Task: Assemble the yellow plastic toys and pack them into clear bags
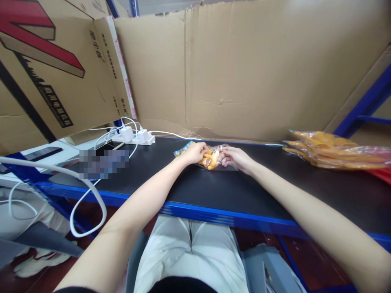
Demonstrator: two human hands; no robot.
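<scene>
A clear plastic bag (211, 160) with orange pieces inside lies on the black tabletop in front of me. Its colourful printed end (181, 149) sticks out beyond my left hand (195, 153). The fingers of that hand are closed on the bag's left part. At the opposite end, my right hand (236, 158) grips the clear plastic with curled fingers. The bag's contents look like orange moulded pieces, but their exact kind cannot be made out.
More clear bags of orange pieces (330, 150) are stacked at the right, beside something red (381, 175). At the left are a white power strip (149, 140) with chargers, a looping white cable (104, 207) and a blurred-out object (105, 162). Cardboard (244, 73) walls the back.
</scene>
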